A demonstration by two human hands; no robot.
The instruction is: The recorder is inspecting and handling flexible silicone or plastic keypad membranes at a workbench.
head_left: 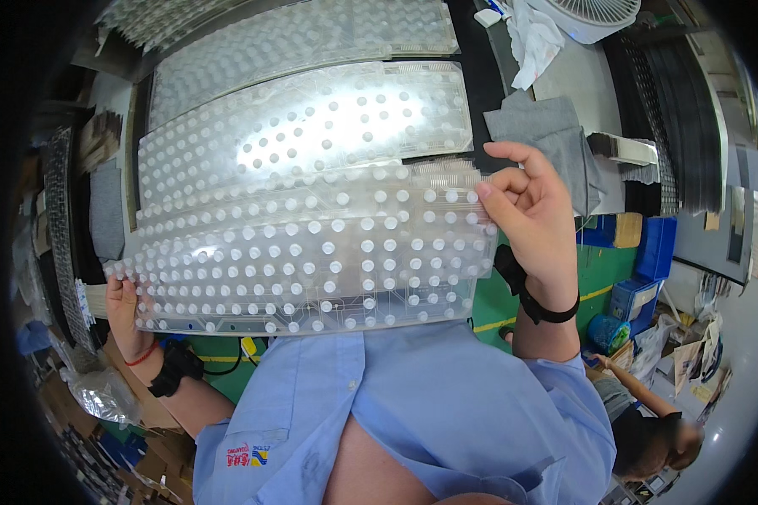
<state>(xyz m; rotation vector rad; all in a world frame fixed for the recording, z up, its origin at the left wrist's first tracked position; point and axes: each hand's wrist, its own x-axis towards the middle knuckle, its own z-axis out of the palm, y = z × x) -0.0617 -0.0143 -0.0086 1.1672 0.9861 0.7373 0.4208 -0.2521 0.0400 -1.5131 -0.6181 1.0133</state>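
A clear plastic sheet (352, 273) with rows of white round dots and fine printed lines spans the space in front of me. At its right edge, near the upper corner, the thumb and bent fingers of my right hand (532, 210) pinch it, with the index finger lifted free. My left hand (126, 311) grips the sheet's left end, its fingers partly hidden by the edge. Just beyond lies another dotted clear sheet (202, 156), shining under the light. The held sheet overlaps its near side.
More dotted sheets (312, 46) lie farther back. To the right are a grey cloth (541, 135), crumpled white tissue (535, 42) and a white fan (589, 13). Blue bins (636, 299) stand on the green floor (598, 261). Another person (648, 429) is at the lower right.
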